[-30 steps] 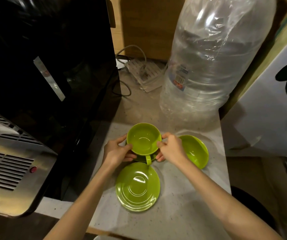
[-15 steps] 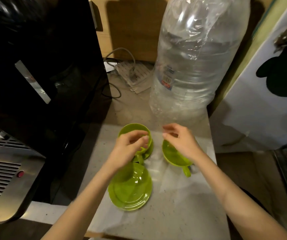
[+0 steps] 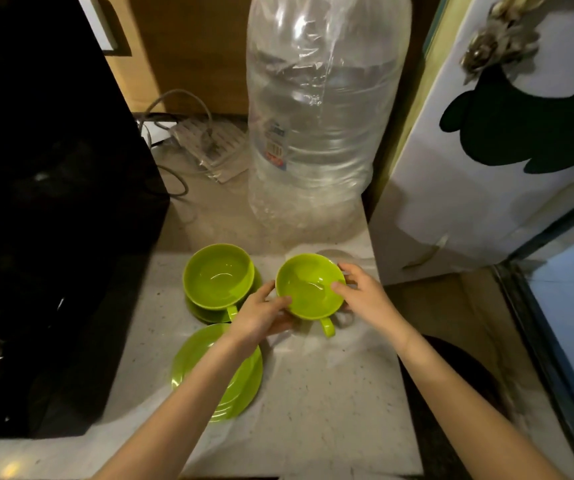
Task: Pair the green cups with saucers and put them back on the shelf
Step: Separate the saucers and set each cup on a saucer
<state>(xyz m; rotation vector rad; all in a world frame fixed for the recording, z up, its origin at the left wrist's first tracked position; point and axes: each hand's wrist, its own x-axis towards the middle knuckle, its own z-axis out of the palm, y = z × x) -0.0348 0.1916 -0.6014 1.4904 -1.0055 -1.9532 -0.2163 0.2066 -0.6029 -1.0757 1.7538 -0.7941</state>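
1. A black appliance (image 3: 53,202) fills the far left of the scene, standing on the pale speckled desk (image 3: 313,410), well to the left of both hands.
2. A green cup on its saucer (image 3: 218,276) sits upright on the desk just left of the left hand's fingers, its handle turned toward the person; the saucer shows only as a green rim under the cup.
3. A loose green saucer (image 3: 244,386) lies flat on the desk nearer the person than the fingers, partly covered by the left forearm.
4. The left hand (image 3: 259,318) reaches in from below, its fingers (image 3: 280,301) partly curled against the left rim and side of a second green cup (image 3: 308,289), thumb and fingertips touching it.
5. That second cup is upright and empty, held between the two hands to the right of the paired cup, its handle pointing toward the person; whether its base rests on the desk or is lifted cannot be told.
6. The right hand (image 3: 368,299) grips the cup's right side, fingers spread along the rim and wall.
7. A large clear plastic water bottle (image 3: 320,133) wrapped in film stands on the desk beyond the fingers, with a white power strip (image 3: 209,147) and cables to its left.
8. A white cabinet side (image 3: 486,202) rises to the right of the right hand.
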